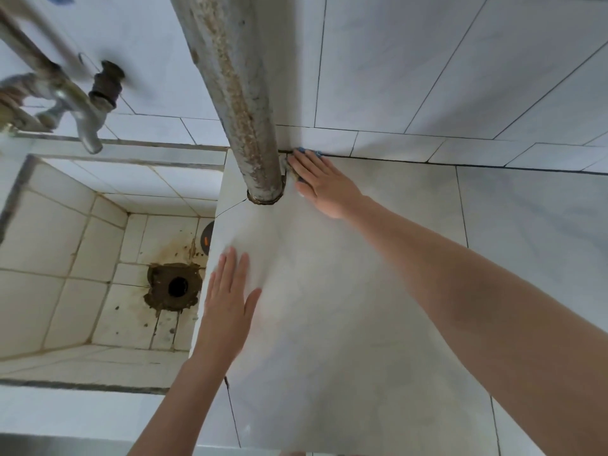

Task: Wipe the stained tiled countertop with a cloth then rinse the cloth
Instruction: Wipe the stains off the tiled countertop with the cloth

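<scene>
The grey tiled countertop (345,307) fills the middle and right of the view. My right hand (324,185) presses flat on a blue cloth (316,153) at the far corner, where the counter meets the wall beside the pipe's base. Only small blue edges of the cloth show around the fingers. My left hand (227,304) lies flat on the counter near its left edge, fingers together, with nothing under it.
A thick rusty vertical pipe (240,100) rises from the counter just left of my right hand. A stained tiled sink basin (65,258) with a dirty drain hole (177,286) lies at left. A metal tap (84,123) hangs over the basin's far rim.
</scene>
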A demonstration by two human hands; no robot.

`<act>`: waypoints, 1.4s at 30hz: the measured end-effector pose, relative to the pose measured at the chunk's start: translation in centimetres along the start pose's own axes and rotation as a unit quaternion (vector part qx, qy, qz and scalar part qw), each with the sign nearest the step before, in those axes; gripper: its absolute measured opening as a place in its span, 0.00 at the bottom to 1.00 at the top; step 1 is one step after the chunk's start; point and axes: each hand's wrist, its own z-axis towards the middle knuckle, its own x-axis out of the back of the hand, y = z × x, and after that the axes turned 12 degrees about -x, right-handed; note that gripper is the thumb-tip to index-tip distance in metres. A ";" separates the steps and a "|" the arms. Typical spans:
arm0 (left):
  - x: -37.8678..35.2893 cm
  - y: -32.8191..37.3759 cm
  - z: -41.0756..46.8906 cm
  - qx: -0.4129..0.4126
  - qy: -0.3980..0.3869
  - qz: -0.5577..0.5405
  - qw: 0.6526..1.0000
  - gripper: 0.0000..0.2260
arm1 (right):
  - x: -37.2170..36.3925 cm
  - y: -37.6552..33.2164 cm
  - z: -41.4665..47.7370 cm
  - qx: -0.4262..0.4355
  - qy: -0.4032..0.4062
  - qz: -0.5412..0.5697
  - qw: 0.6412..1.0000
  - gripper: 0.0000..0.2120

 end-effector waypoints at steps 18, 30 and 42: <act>0.4 0.2 -12.3 0.018 -0.033 -0.017 0.999 0.25 | -6.2 -11.8 -23.4 0.217 0.026 0.003 0.976 0.25; 1.8 -3.8 -18.9 0.108 -0.041 0.048 0.992 0.28 | -3.0 -10.8 -8.8 0.002 -0.023 0.024 0.999 0.33; 2.6 -4.4 -19.6 0.184 -0.004 0.033 0.982 0.33 | -6.5 -17.7 -21.1 0.209 0.009 0.049 0.977 0.24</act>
